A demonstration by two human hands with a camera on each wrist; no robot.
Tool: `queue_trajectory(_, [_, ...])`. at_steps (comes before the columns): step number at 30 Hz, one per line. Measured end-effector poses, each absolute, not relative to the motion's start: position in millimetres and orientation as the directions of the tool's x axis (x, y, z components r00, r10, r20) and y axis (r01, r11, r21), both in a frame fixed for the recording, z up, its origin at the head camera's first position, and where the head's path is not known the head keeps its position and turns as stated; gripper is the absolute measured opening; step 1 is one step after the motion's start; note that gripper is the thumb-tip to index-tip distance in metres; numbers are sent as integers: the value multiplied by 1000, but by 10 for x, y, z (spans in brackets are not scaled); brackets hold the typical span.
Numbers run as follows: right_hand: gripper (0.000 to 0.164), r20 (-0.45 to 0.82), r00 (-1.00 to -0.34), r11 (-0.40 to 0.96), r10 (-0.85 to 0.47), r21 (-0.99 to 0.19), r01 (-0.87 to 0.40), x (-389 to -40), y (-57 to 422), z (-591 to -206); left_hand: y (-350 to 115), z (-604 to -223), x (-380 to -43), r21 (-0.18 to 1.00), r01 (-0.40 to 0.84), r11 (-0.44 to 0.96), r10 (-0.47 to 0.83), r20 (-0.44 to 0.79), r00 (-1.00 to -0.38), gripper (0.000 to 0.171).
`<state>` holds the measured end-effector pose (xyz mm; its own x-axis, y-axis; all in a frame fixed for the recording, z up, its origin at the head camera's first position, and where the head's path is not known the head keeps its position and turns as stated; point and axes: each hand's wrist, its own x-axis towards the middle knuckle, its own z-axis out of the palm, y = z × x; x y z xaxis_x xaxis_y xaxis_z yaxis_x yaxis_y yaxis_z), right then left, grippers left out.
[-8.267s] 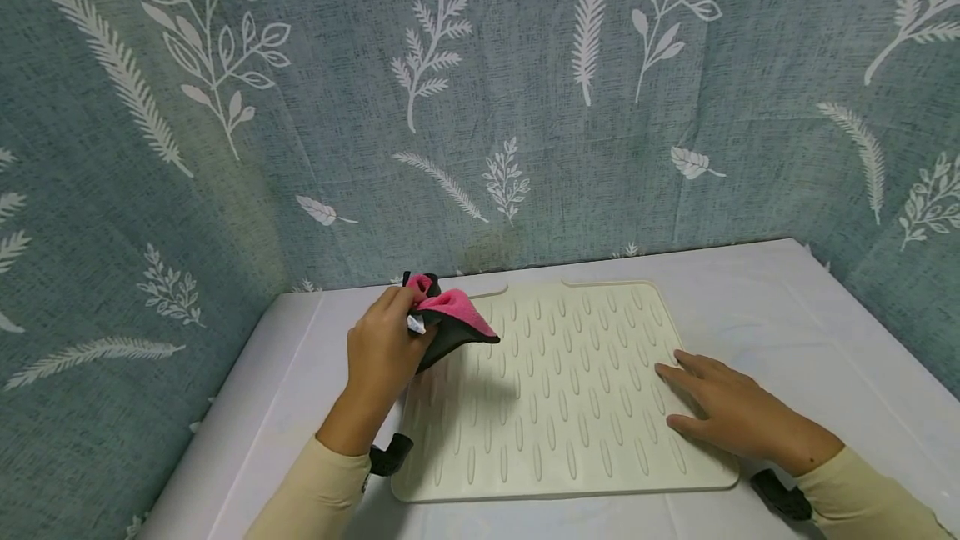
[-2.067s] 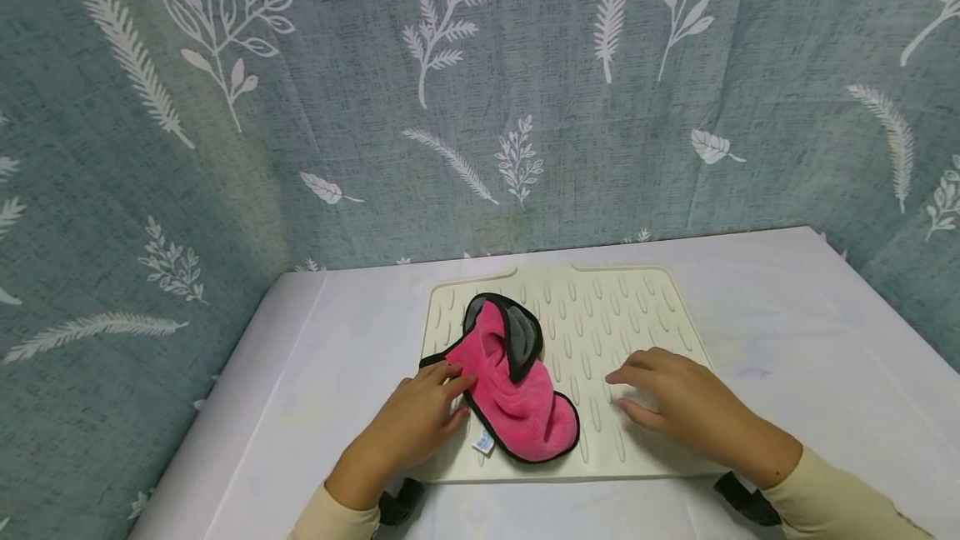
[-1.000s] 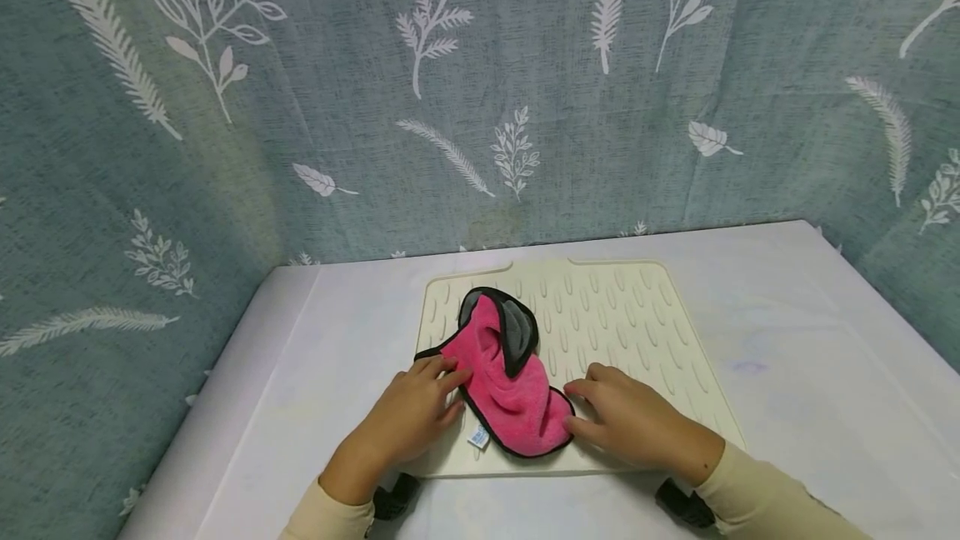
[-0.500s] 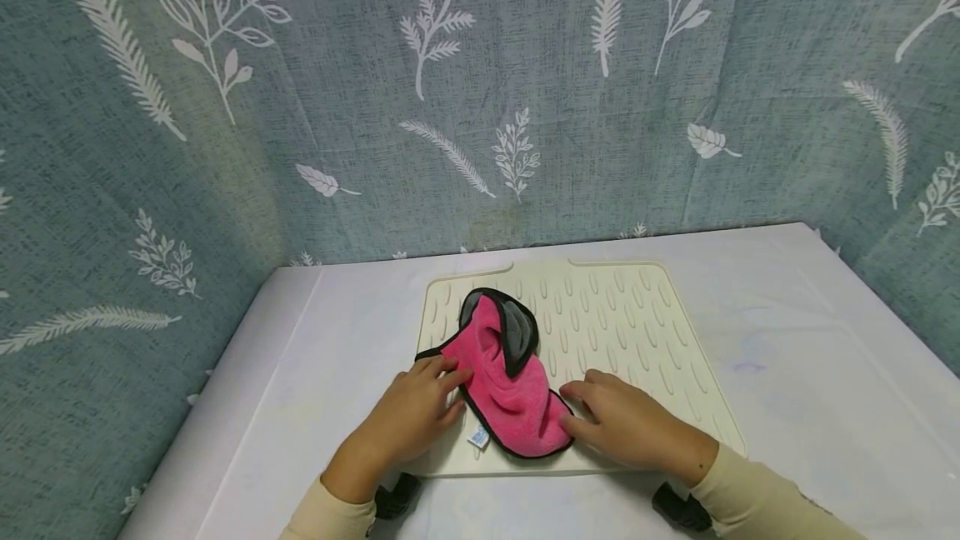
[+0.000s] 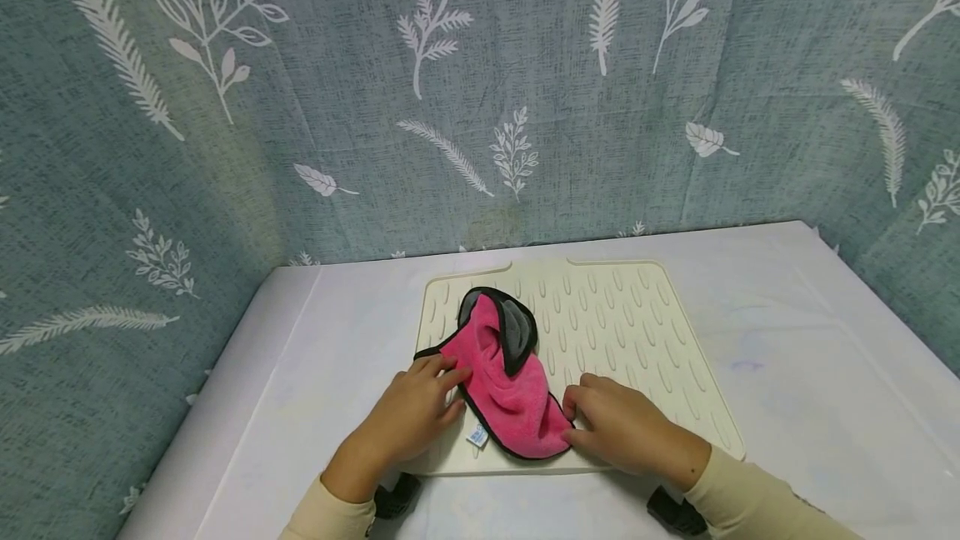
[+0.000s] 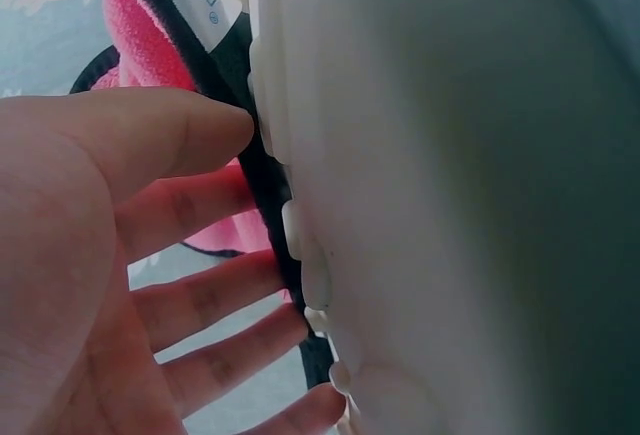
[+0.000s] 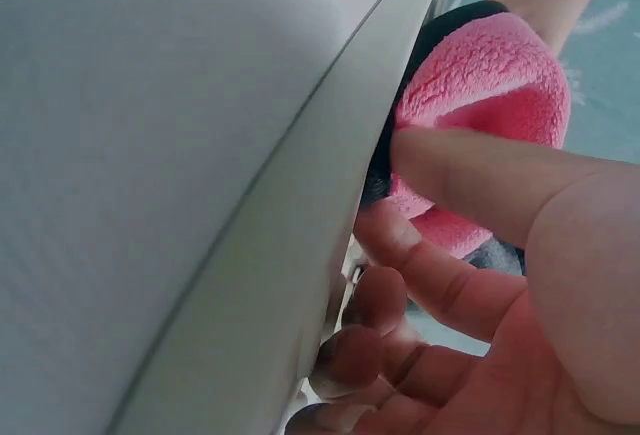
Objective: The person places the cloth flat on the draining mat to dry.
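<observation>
A crumpled microfiber cloth, fluffy pink on one side and grey on the other with black edging, lies on a cream mat with raised oval ridges. My left hand rests on the cloth's left edge; in the left wrist view its fingers are fairly straight and the thumb meets the black edging. At the cloth's lower right corner, my right hand pinches the edge between thumb and index finger. The right wrist view has the thumb on the pink pile, the other fingers curled below.
A white tag sticks out from the cloth's lower left edge. The mat lies on a table with a white cover. Leaf-patterned blue-green fabric stands behind and at both sides.
Earlier my left hand held the cloth bunched above the mat; it now lies spread there. My right hand has come left from the mat's right side and taken the cloth's corner, whose fold has flattened.
</observation>
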<state>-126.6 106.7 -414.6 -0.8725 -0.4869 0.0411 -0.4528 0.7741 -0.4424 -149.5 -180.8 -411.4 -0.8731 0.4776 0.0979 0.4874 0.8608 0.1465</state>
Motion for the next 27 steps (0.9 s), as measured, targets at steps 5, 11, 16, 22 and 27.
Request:
queue_trajectory(5, [21,56,-848,735,-527,-470,-488,-1276,1061,-4154,-1816,-4111,-1492,147,491,859,480,105,-871,37])
queue_trajectory(11, [22,76,-854,718,-515,-506,-478,-1308,1081,-4141,-1816,-4122,-1497,139,493,859,481,115,-869,35])
queue_trajectory(16, [22,59,-861,685,-506,-580,-442,-1345,1158,-4089,-1800,-4122,-1504,118,493,862,479,129,-868,34])
queue_trajectory(22, [23,64,-848,667,-526,-589,-457,-1385,1245,-4013,-1782,-4110,-1485,64,456,888,442,156,-883,32])
queue_trajectory(27, [23,57,-850,680,-523,-574,-456,-1410,1313,-3939,-1784,-4103,-1477,20,441,897,427,217,-878,28])
